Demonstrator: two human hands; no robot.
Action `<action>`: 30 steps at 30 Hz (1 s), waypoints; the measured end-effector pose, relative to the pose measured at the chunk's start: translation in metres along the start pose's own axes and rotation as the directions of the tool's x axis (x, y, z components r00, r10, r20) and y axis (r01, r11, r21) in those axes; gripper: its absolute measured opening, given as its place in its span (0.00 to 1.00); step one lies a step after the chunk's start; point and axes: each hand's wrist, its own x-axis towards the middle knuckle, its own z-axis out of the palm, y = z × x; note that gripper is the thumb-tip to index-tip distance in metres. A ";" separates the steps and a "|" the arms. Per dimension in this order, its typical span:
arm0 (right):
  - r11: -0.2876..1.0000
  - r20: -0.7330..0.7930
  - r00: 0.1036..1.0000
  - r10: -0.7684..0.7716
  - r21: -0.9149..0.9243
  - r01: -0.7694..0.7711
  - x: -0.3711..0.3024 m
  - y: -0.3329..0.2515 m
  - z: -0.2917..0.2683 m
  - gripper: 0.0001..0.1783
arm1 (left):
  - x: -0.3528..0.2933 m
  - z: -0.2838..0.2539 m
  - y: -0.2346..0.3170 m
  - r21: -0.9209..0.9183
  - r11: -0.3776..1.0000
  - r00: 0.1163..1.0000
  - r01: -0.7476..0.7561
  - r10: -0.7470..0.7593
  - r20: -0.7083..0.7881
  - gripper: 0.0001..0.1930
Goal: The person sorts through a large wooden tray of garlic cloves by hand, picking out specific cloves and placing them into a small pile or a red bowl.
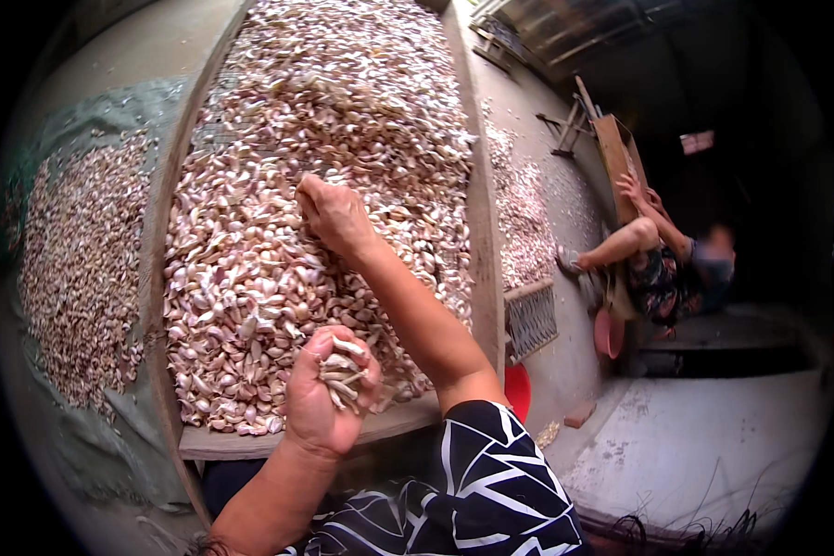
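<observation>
A thick layer of garlic cloves (pixel 241 315), white with pinkish-purple skins, fills a long wooden-framed tray (pixel 491 306) in front of me. My left hand (pixel 324 398) is raised over the tray's near end, palm up, its fingers curled round a bunch of pale, dry garlic stalks (pixel 345 375). Farther in, my right hand (pixel 338 221) reaches down to the cloves near the middle of the layer. Its fingers are pressed together, and what lies between the fingertips is hidden.
More cloves (pixel 83 269) lie on a green sheet (pixel 74 435) to the left. On the right are a clove pile (pixel 524 218), a wire-mesh frame (pixel 533 320) and a red basin (pixel 517 391). Beyond, a seated person (pixel 658 250) has hands at a wooden trough (pixel 612 148).
</observation>
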 end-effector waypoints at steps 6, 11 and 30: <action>0.999 -0.218 0.975 -0.037 0.029 0.045 -0.070 -0.012 -0.061 0.04 | -0.006 -0.002 -0.020 0.022 0.999 0.999 0.043 -0.044 0.015 0.08; 0.956 -0.183 0.958 0.220 0.237 -0.175 -0.137 -0.037 -0.116 0.04 | -0.014 -0.004 -0.040 0.070 0.996 0.997 0.045 -0.049 0.055 0.07; 0.169 -0.148 0.180 0.972 0.980 -0.104 -0.624 -0.031 -0.217 0.04 | -0.048 0.000 -0.305 0.572 0.717 0.906 0.399 -0.404 -0.126 0.06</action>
